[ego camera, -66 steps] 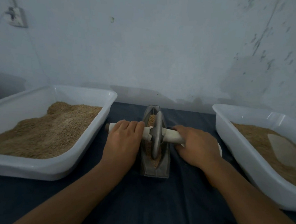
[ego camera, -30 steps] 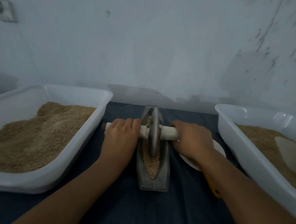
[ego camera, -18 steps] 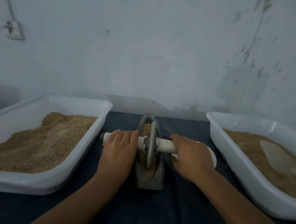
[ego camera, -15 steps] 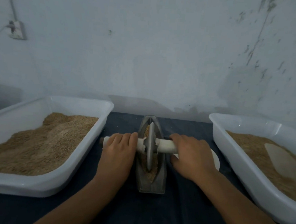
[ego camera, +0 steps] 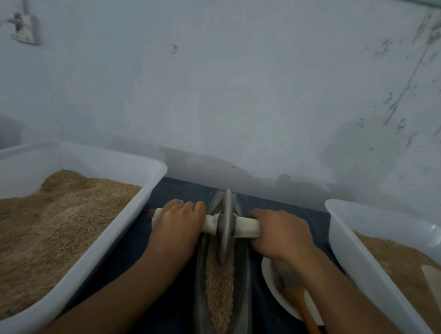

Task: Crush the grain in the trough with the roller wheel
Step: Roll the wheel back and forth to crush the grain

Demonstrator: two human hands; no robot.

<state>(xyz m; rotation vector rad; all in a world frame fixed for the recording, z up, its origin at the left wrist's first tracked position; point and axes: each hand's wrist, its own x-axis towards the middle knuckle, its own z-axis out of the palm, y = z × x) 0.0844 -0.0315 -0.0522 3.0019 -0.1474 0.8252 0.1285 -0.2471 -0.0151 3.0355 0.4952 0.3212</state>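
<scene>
The grain (ego camera: 219, 283) lies in a long grey trough (ego camera: 243, 284) in the middle of the dark cloth (ego camera: 174, 319), pointing from near to far. The roller wheel (ego camera: 226, 229) stands on its edge in the far part of the trough, down in the grain. A white handle (ego camera: 246, 227) goes through the wheel from left to right.

The left hand (ego camera: 177, 226) is curled tight around the left end of the handle. The right hand (ego camera: 279, 235) is curled around the right end. Both hold it from above.

To do this step well, I think both hands should push down the same amount, so the wheel stays straight up and does not tip. The wheel should roll near and far along the whole trough, because much grain at the near end looks uncrushed. Going slowly should keep grain from jumping out.

To the left is a big white tub (ego camera: 134, 213) full of grain. To the right is another white tub (ego camera: 351, 247) with grain. A white plate (ego camera: 278, 297) with a brush (ego camera: 297, 290) sits just beside the trough, under the right arm. It is close, so the arm could bump it.
</scene>
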